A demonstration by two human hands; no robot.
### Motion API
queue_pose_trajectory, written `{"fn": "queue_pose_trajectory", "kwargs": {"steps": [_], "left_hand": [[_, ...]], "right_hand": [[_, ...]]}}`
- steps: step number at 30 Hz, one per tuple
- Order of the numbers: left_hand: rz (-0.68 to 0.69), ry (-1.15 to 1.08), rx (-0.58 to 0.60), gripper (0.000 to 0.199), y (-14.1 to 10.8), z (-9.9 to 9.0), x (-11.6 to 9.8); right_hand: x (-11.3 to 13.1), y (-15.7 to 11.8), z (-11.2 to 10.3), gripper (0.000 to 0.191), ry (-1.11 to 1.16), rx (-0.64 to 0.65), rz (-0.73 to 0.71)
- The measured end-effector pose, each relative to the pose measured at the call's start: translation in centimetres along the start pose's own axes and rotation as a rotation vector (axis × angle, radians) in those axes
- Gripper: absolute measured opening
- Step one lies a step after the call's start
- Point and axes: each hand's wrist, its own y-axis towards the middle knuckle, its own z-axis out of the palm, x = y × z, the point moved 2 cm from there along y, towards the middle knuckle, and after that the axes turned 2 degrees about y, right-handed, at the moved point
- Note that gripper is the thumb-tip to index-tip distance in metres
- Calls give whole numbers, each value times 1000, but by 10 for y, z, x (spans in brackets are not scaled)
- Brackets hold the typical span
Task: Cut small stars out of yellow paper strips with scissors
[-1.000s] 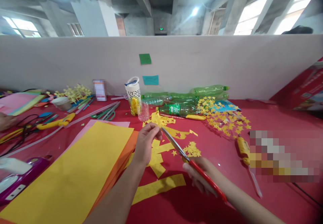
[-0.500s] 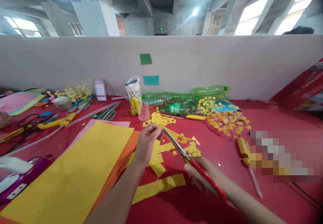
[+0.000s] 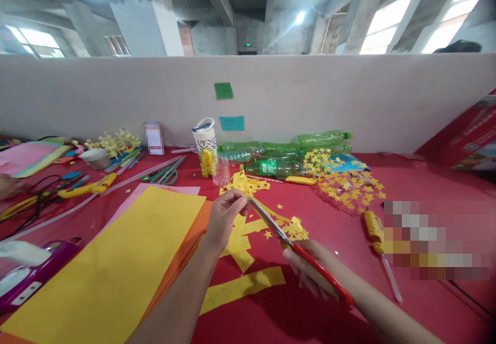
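My left hand [image 3: 227, 217] is closed in a pinch, thumb against forefinger, on a small piece of yellow paper that the fingers mostly hide. My right hand [image 3: 308, 266] grips red-handled scissors [image 3: 271, 221], their blades nearly together and their tips close by my left fingertips. Beneath the hands lie yellow paper strips [image 3: 248, 287] and a small heap of cut yellow stars [image 3: 296, 229]. Just beyond my left hand is another pile of yellow scraps and stars [image 3: 246, 181].
Yellow sheets [image 3: 116, 261] lie over orange ones at left. Green plastic bottles [image 3: 271, 167] line the partition beside a white patterned cup [image 3: 205, 140]. More stars [image 3: 349, 181] spread at right, near a yellow glue gun [image 3: 374, 230]. Green-handled scissors [image 3: 166, 173] rest behind the sheets.
The scissors have shifted slightly, their handles a little lower and to the right. A yellow scrap beside the blades is no longer where it was, near the star heap. My left hand barely moved.
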Motion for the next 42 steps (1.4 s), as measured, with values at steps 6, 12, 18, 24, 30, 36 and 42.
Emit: {"fn": "queue_pose_trajectory", "kwargs": {"steps": [6,12,18,24,30,36,42], "left_hand": [[2,14,5,14,1,-2,0],[6,7,40,14,2,-4,1],[-8,-20,46,13,2,-5,1],[20,-21,38,15,0,-3,1],[110,115,1,19,-2,4,-4],[117,150,30,19,-4,7,-3],[108,162,54,21,-5,7,0]], "right_hand": [[3,-1,-1,48,-30,-12,22],[3,0,-2,45,-28,-3,19],[0,1,-2,46,-9,-12,-1],[3,-1,2,48,-6,13,-51],[4,0,6,48,28,-31,-65],[6,0,7,47,28,-34,-65],[10,-3,7,47,28,-31,-67]]}}
